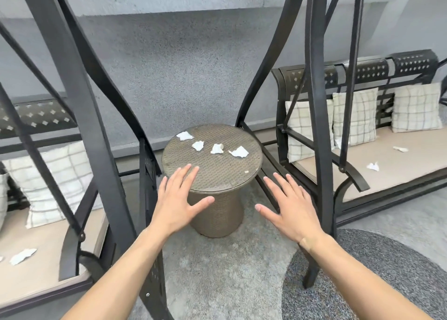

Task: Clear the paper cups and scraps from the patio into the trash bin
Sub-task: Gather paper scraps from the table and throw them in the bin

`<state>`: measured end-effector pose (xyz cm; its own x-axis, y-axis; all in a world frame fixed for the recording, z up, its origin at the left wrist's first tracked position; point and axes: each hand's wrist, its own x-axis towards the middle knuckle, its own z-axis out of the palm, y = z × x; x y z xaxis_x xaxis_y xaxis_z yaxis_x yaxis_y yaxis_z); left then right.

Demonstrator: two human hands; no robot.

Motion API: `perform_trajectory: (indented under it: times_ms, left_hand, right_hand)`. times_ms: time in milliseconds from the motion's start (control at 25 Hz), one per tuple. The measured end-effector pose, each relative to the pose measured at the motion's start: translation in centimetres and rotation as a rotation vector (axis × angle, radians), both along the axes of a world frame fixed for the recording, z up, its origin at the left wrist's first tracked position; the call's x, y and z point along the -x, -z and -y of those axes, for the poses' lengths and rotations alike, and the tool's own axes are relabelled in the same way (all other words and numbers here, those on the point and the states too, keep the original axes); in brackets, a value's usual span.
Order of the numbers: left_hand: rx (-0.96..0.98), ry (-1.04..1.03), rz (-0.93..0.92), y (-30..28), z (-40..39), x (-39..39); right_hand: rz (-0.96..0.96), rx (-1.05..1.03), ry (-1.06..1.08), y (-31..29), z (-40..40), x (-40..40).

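- Your left hand [177,199] is spread flat, fingers straight, holding nothing; fingertips sit over the near edge of the table [217,174]. Can't tell if they touch it.
- Your right hand [290,207] is spread too, empty, hovering just right of the table, nearer you than the top.
- Both palms face down w/ fingers fanned toward the table — reads as a reach-in, prob. to gather scraps, not yet started.
- Four scraps [217,148] lie in a loose row across the far half of the tabletop, apart from each other, beyond your fingertips.
- More scraps: two on the right bench [373,166], one on the left bench [23,256], lying loose on the cushions.
- No cups or bin in view, so you'll likely need to carry the scraps off-frame.
- Swing-frame struts [314,102] flank the table; they keep your arms funnelled btw them.
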<state>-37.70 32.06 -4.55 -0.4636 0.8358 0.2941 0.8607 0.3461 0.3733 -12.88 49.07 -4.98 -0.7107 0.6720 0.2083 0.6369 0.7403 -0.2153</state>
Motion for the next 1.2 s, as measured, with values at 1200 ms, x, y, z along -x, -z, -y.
perform_trajectory:
  times_ms: [1200]
  left_hand:
    - [0.123,-0.187,0.072,9.1,-23.9,28.0]
  right_hand:
    - [0.119,0.044,-0.147,5.6,-29.2,32.4]
